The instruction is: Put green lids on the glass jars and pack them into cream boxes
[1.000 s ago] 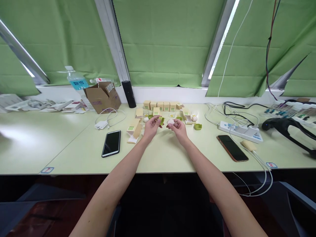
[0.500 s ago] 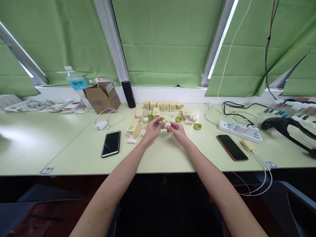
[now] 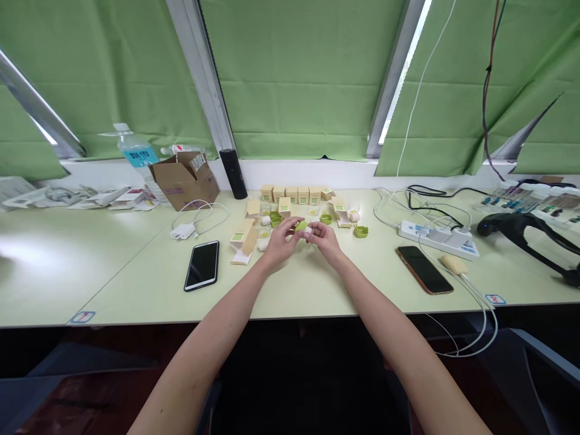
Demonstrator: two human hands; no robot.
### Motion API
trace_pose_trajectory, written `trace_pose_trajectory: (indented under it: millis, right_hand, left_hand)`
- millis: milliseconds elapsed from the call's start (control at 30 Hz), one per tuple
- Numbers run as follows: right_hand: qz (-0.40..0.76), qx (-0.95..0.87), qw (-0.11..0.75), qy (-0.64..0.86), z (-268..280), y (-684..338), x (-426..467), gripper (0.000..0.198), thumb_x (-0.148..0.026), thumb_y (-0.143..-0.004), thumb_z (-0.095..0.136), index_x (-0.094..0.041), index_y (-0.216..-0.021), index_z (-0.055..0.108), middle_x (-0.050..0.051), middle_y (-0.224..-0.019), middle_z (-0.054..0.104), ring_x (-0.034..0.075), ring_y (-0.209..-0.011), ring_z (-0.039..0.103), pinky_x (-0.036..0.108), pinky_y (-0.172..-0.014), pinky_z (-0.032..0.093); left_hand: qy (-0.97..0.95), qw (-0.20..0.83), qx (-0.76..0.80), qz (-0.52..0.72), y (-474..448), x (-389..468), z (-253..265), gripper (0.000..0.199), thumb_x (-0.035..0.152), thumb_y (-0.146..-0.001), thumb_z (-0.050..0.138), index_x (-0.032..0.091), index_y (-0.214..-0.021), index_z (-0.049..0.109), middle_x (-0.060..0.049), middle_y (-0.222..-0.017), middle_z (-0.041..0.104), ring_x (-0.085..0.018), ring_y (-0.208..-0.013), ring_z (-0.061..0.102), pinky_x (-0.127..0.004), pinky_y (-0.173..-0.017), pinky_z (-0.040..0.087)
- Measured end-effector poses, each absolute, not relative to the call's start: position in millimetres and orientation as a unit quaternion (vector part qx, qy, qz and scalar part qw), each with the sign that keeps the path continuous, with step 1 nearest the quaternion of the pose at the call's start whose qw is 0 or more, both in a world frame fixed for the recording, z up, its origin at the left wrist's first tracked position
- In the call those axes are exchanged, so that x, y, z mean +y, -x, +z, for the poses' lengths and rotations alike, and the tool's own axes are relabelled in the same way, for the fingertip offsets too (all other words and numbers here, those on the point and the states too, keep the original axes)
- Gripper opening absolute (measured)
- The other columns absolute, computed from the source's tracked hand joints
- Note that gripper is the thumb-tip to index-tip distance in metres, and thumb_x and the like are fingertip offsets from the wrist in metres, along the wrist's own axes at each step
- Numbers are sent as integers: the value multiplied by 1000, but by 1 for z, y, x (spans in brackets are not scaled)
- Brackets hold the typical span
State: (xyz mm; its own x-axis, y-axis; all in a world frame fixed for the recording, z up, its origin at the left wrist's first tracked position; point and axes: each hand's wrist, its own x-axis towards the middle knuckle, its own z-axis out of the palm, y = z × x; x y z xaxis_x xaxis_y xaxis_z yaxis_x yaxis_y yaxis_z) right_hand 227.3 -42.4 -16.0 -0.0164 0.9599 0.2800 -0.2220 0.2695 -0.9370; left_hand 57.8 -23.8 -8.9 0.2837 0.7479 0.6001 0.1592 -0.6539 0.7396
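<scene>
Green and probably plastic, a small piece (image 3: 300, 226) sits over the table (image 3: 308, 290) between both hands, meeting a white piece (image 3: 308, 231). The left hand (image 3: 281, 241) pinches the green one, the right hand (image 3: 325, 240) the white. Both look light, stiff, maybe slippery; I'd grip them by their sides. Behind stand small cardboard boxes (image 3: 291, 192); a phone (image 3: 202, 266) lies leftward.

Left hand (image 3: 280, 243) and right hand (image 3: 325, 240) nearly meet over the table (image 3: 306, 293).
Thumbs and fingers are pinched, fingertips facing each other; both bare forearms (image 3: 226, 317) cross the table's near edge, slanting inward.
</scene>
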Motion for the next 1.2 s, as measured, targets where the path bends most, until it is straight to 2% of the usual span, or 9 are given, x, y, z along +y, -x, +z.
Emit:
trace_pose_trajectory:
  millis: [200, 367, 500, 600, 733, 833, 1033, 1200]
  right_hand:
    - [486, -520, 606, 355, -14, -228, -42, 59, -63, -56, 94, -20, -86, 67, -1, -70, 68, 14, -63, 60, 29, -63, 50]
    - [475, -528, 605, 360, -14, -227, -43, 60, -67, -60, 92, -20, -86, 65, -1, -70, 68, 15, -65, 63, 31, -65, 52]
    - [471, -534, 599, 366, -14, -225, -44, 60, -67, -64, 90, -20, -91, 65, -1, -69, 68, 17, -65, 65, 32, -67, 53]
    - [465, -527, 607, 371, -14, -224, -45, 64, -66, -67, 88, -22, -103, 61, -3, -68, 69, 16, -65, 65, 33, -69, 53]
    - [435, -559, 609, 358, -16, -224, -48, 64, -66, -77, 81, -25, -117, 53, -5, -69, 65, 17, -68, 64, 32, -70, 52]
    - [342, -617, 601, 376, -17, -226, -51, 54, -58, -86, 75, -26, -122, 49, -3, -78, 63, 16, -70, 62, 29, -64, 50]
    - [56, -746, 534, 395, -20, -229, -57, 42, -27, -88, 71, -27, -127, 54, 10, -124, 56, 18, -84, 63, 31, -59, 55]
    - [-20, -772, 510, 378, -26, -232, -51, 33, -14, -94, 58, -26, -125, 60, 12, -126, 56, 19, -87, 65, 33, -65, 62]
  left_hand:
    - [-769, 260, 304, 498, -56, -23, -10, 42, 48, -101, 59, 21, -132, 67, -15, -136, 66, -24, -117, 68, -36, -94, 60]
    - [-805, 210, 305, 464, -55, -25, -14, 52, 38, -97, 67, 24, -146, 56, -15, -147, 58, -29, -137, 57, -44, -109, 53]
    - [-809, 178, 320, 461, -56, -25, -16, 52, 32, -99, 62, 25, -149, 52, -15, -147, 56, -30, -138, 55, -49, -117, 47]
    - [-800, 198, 315, 471, -57, -25, -17, 52, 35, -100, 60, 24, -151, 49, -16, -146, 55, -29, -138, 54, -49, -118, 46]
    - [-757, 286, 306, 501, -61, -22, -19, 55, 46, -100, 63, 23, -148, 51, -17, -146, 54, -29, -134, 57, -45, -112, 50]
    - [-717, 358, 286, 525, -63, -19, -20, 60, 54, -95, 68, 21, -143, 54, -18, -143, 57, -29, -129, 61, -44, -110, 52]
    - [-672, 468, 258, 513, -63, -19, -14, 68, 63, -84, 78, 16, -129, 61, -14, -118, 69, -25, -110, 68, -39, -98, 56]
    - [-665, 494, 264, 493, -64, -27, -9, 68, 63, -81, 81, 16, -126, 62, -9, -110, 68, -21, -102, 66, -32, -90, 56]
